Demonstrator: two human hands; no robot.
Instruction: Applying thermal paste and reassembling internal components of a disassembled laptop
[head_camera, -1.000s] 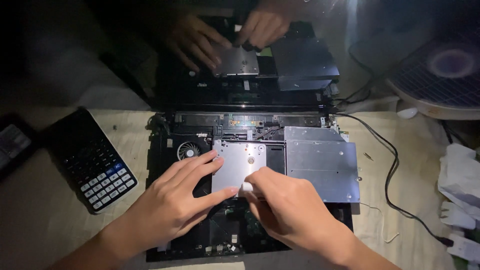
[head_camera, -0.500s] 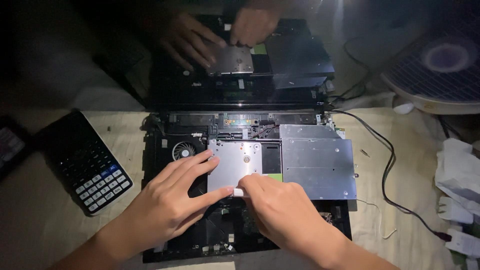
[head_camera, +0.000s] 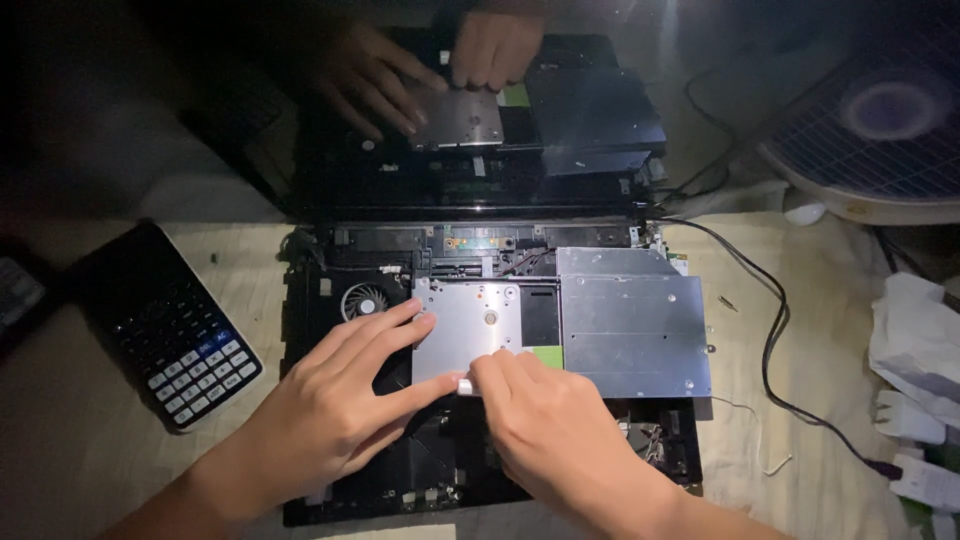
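- The left hand (head_camera: 330, 410) lies flat on the opened laptop chassis (head_camera: 330, 280), fingers spread and nearly straight, tips pressing the left edge of the small silver drive plate (head_camera: 470, 320). It grips nothing, only pins it down.
- The right hand (head_camera: 560, 430) is curled over the plate's near edge, fingertips bunched on a small white piece (head_camera: 465, 385); whether they pinch it or just push it, I cannot tell.
- Against a second ago, both hands have crept slightly toward the near edge and closer together, thumb of the left now meeting the right's fingertips at that white piece. The plate sits where it was, so it looks seated, not lifted.
- That plate rests in the middle of the chassis, touching the larger silver bay cover (head_camera: 630, 320) on its right, with the cooling fan (head_camera: 362, 300) just to its left.
- The dark glossy screen (head_camera: 590, 110) at the far edge mirrors the hands.
- On the pale bench (head_camera: 810, 330): a black calculator (head_camera: 175, 330) toward the left edge, a black cable (head_camera: 770, 330) trailing right, crumpled white paper (head_camera: 915, 340) at the right edge, a round fan (head_camera: 880, 120) in the far right corner. The room is dim.
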